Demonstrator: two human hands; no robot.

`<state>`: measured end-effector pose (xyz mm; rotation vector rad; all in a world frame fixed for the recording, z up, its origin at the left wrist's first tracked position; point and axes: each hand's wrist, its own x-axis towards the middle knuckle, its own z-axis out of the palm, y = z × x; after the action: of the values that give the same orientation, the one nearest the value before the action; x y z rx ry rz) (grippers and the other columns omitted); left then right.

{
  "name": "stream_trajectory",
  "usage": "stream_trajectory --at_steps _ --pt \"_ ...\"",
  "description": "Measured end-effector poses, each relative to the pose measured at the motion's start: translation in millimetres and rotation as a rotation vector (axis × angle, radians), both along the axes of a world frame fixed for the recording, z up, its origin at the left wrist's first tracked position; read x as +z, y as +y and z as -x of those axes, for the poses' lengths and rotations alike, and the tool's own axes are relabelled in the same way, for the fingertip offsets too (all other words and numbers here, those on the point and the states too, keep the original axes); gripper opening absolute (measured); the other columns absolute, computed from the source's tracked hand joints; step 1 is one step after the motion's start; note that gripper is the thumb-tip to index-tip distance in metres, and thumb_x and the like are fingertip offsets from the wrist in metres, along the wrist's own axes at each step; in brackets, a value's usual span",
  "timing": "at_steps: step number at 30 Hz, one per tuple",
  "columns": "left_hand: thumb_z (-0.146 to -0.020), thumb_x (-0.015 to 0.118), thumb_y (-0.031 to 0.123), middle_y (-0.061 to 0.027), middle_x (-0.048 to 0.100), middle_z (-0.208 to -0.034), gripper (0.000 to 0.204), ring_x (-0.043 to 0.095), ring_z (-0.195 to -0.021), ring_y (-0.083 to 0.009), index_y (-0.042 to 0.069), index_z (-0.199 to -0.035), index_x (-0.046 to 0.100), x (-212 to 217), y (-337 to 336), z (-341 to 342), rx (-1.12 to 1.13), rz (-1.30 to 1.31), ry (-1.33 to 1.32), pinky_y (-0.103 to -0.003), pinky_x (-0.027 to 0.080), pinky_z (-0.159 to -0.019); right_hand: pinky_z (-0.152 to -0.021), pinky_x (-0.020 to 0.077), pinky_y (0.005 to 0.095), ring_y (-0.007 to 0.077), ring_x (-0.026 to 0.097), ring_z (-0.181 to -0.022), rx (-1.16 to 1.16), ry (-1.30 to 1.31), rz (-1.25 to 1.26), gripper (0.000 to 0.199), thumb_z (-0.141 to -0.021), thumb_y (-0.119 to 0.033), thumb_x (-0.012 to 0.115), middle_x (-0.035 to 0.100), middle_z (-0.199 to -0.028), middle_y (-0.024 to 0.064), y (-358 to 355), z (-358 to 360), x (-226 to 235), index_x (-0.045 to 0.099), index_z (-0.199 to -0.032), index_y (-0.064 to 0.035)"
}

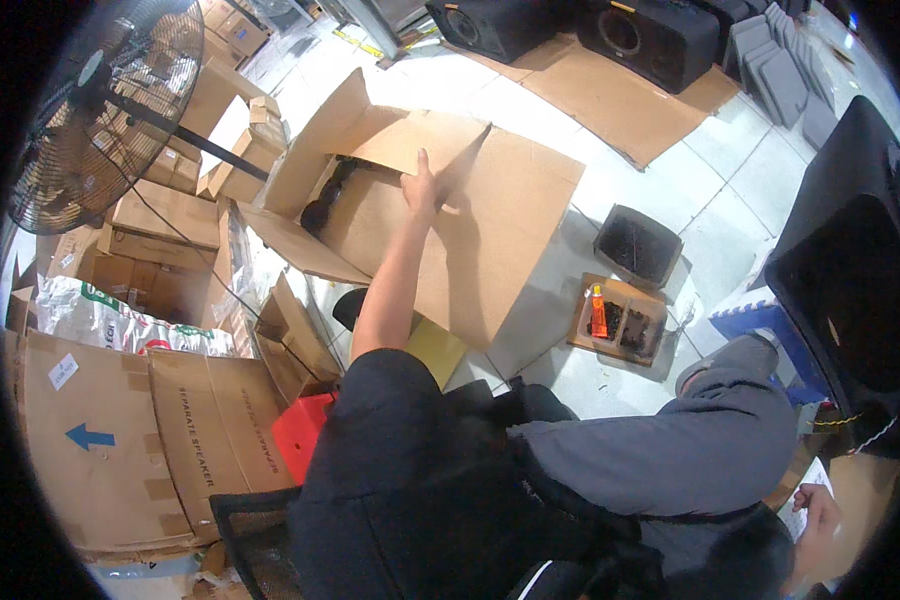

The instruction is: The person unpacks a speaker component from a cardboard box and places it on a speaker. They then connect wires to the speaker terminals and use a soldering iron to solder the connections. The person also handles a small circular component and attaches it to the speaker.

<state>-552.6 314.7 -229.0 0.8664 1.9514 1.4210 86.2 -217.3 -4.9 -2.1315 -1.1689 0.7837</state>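
My left arm reaches forward to a large open cardboard box on the tiled floor. My left hand is closed on one of its top flaps, the thumb lying along the cardboard. Inside the box, along its left wall, sit dark rounded pieces, partly hidden by the flap. Low at the right, beside my leg, my right hand pinches a white sheet of paper with small print on it.
A divided tray with an orange tube and small dark parts lies near a dark bin. A black speaker cabinet stands at right. Left are a fan and stacked cartons; more speakers sit behind.
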Motion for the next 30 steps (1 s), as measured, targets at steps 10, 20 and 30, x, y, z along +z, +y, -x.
stream_trajectory --at_steps 10,20,30 --pt "-0.075 0.084 0.052 -0.0247 0.072 -0.101 0.065 0.072 -0.093 -0.0371 -0.007 -0.097 0.068 0 -73 -33 -0.416 0.52 0.839 -0.046 0.056 -0.078 -0.074 0.0424 0.0302 0.0163 0.055 -0.074 0.065 -0.038 0.001 0.043 -0.105 -0.029 0.044 0.06 -0.075 0.0082 2 7 7 0.061 -0.087 0.0057" --pt "-0.084 0.072 0.024 -0.0232 0.072 -0.095 0.031 0.072 -0.09 -0.0412 -0.002 -0.098 0.064 -37 -87 -34 -0.236 0.333 1.054 -0.048 0.058 -0.076 -0.072 0.0425 0.0292 0.0151 0.056 -0.072 0.008 0.011 -0.007 0.041 -0.103 -0.028 0.048 0.061 -0.075 0.0085 -15 -4 -3 0.062 -0.085 0.0056" --pt "-0.085 0.071 0.027 -0.0204 0.069 -0.097 0.032 0.069 -0.091 -0.0411 0.001 -0.097 0.058 -35 -168 -40 -0.364 0.267 1.047 -0.052 0.055 -0.075 -0.073 0.0446 0.0299 0.0156 0.059 -0.072 0.003 -0.043 0.059 0.041 -0.105 -0.027 0.046 0.063 -0.074 0.0087 -2 12 9 0.064 -0.09 0.0062"
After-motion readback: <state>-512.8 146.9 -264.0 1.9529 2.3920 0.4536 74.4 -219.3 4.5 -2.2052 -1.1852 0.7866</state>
